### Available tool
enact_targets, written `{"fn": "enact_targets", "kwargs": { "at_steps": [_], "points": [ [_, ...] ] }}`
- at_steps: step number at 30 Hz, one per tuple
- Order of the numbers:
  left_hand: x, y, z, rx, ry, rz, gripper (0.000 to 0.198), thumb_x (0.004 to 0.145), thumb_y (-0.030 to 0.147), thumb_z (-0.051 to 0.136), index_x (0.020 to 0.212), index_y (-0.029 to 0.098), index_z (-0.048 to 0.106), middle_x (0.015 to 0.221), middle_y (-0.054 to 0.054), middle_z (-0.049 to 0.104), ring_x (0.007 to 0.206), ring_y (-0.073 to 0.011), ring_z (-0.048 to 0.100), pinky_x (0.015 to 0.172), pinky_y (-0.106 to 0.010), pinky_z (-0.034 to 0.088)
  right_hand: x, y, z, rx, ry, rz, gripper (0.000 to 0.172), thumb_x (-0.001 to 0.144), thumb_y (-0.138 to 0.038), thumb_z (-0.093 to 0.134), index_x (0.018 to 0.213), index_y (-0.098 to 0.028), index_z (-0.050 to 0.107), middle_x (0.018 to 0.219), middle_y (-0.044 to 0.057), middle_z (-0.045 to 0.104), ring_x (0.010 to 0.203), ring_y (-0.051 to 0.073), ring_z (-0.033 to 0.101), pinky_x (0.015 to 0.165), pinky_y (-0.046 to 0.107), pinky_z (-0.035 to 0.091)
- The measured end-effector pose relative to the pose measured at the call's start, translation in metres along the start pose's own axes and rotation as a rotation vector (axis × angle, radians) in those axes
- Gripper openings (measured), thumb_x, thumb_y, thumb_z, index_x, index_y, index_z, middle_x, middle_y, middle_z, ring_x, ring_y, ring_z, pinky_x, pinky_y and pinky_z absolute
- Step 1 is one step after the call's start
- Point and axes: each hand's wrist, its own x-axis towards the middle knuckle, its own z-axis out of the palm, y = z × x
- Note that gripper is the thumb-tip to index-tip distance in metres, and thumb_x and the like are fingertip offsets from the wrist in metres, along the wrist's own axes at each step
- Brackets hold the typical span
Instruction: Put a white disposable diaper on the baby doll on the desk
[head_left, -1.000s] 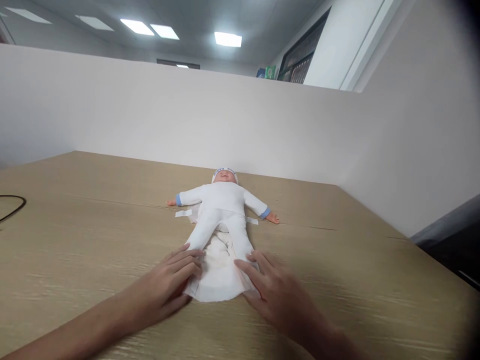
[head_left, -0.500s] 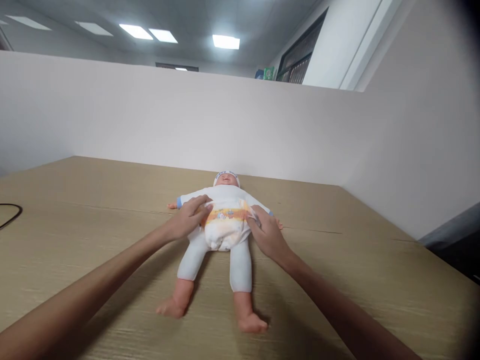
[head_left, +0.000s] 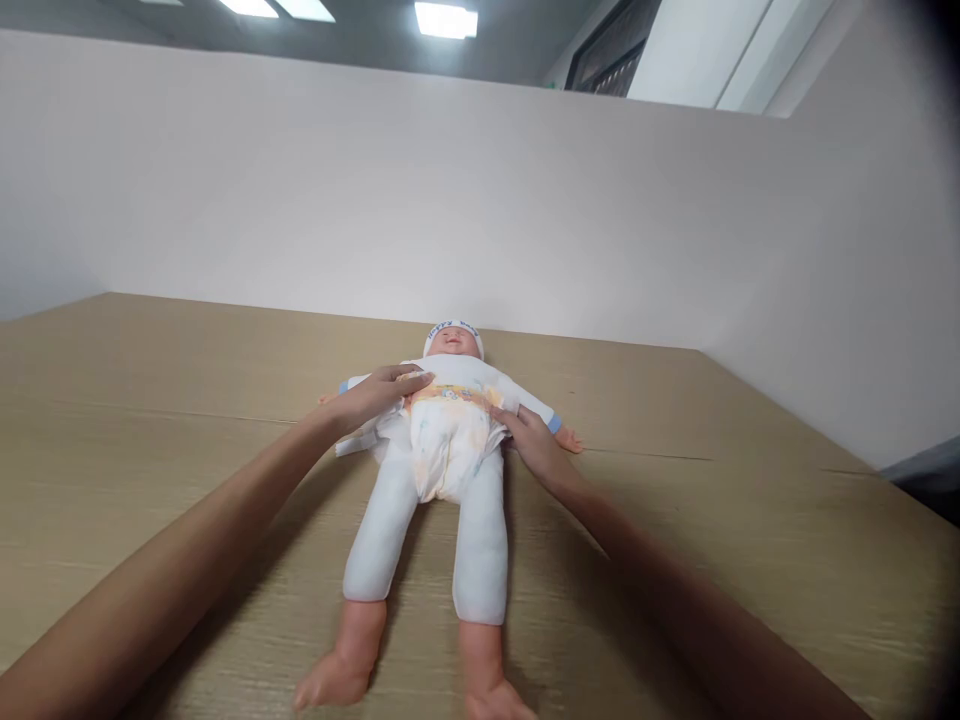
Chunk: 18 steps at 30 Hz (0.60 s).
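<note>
A baby doll (head_left: 480,545) in white clothes and a white cap lies on its back, head away from me and feet toward me. Around its hips is a white diaper (head_left: 448,445) with an orange printed waistband. My left hand (head_left: 386,392) pinches the diaper's front top edge at the doll's waist, on the left. On the other side my right hand (head_left: 529,435) has its fingers closed on the diaper's side edge; some fingertips are hidden. A loose white side flap spreads out on the table below my left hand.
The doll lies on a wood-grain table (head_left: 187,490). A pale partition wall (head_left: 375,190) rises behind the table's far edge, and another wall stands at the right. A dark object (head_left: 926,475) shows at the right edge.
The view has tilted down and come closer to the doll. The diaper front now lies flatter, with its waistband higher on the belly, and a side flap shows at the left. Both hands stay at the diaper.
</note>
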Motion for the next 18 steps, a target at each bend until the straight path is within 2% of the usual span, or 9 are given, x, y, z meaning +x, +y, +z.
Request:
{"fn": "enact_targets", "kwargs": {
  "at_steps": [2,6,8,11,13,15,18],
  "points": [
    [-0.001,-0.003,-0.003,-0.057,-0.044,-0.020,0.058,0.085,0.077,0.072,0.092,0.020,0.072,0.093,-0.007,0.074,0.087,-0.0265,0.066,0.074,-0.034,0.051,-0.005,0.001,-0.005,-0.019,-0.003,0.007,0.038,0.087,-0.060,0.061,0.094,-0.023,0.066,0.094,0.004,0.075,0.093,0.025,0.067,0.084,0.035,0.054],
    [-0.004,-0.004,-0.011,-0.177,-0.133,-0.075,0.056,0.089,0.075,0.072,0.100,0.019,0.074,0.104,-0.008,0.076,0.094,-0.0268,0.068,0.079,-0.035,0.054,-0.010,-0.004,-0.019,-0.085,0.017,0.046,0.027,0.085,-0.047,0.063,0.098,-0.023,0.063,0.082,0.000,0.070,0.072,0.020,0.065,0.071,0.033,0.053],
    [-0.006,-0.003,-0.015,-0.205,-0.165,-0.092,0.054,0.090,0.071,0.074,0.102,0.019,0.076,0.110,-0.008,0.076,0.096,-0.0254,0.069,0.080,-0.035,0.054,-0.015,-0.013,-0.026,-0.154,0.073,0.022,0.029,0.083,-0.036,0.067,0.109,-0.023,0.063,0.090,0.002,0.072,0.076,0.019,0.066,0.074,0.033,0.053],
    [-0.009,0.000,-0.020,-0.180,-0.183,-0.084,0.055,0.089,0.069,0.077,0.114,0.021,0.078,0.114,-0.008,0.077,0.096,-0.0251,0.071,0.078,-0.034,0.054,-0.028,-0.028,-0.031,-0.342,0.189,-0.113,0.040,0.087,-0.030,0.066,0.126,-0.022,0.062,0.111,0.007,0.074,0.086,0.020,0.069,0.077,0.033,0.054],
    [-0.010,0.000,-0.022,-0.140,-0.165,-0.057,0.060,0.088,0.068,0.078,0.127,0.023,0.075,0.113,-0.008,0.078,0.095,-0.0251,0.071,0.076,-0.034,0.054,-0.037,-0.031,-0.032,-0.452,0.236,-0.198,0.038,0.093,-0.032,0.063,0.129,-0.021,0.061,0.113,0.008,0.074,0.084,0.020,0.069,0.076,0.034,0.054],
    [-0.011,0.000,-0.022,-0.096,-0.098,-0.014,0.062,0.089,0.065,0.078,0.135,0.025,0.071,0.107,-0.006,0.078,0.092,-0.0239,0.072,0.076,-0.033,0.053,-0.045,-0.023,-0.033,-0.524,0.232,-0.245,0.030,0.096,-0.035,0.061,0.123,-0.021,0.062,0.109,0.008,0.074,0.084,0.021,0.068,0.079,0.036,0.054],
    [-0.013,0.002,-0.016,0.010,0.047,0.071,0.054,0.093,0.057,0.076,0.134,0.024,0.068,0.107,-0.006,0.079,0.096,-0.0237,0.071,0.082,-0.034,0.053,-0.050,0.000,-0.037,-0.658,0.195,-0.306,0.019,0.098,-0.034,0.060,0.109,-0.020,0.065,0.107,0.009,0.075,0.093,0.026,0.068,0.087,0.041,0.052]
  ]
}}
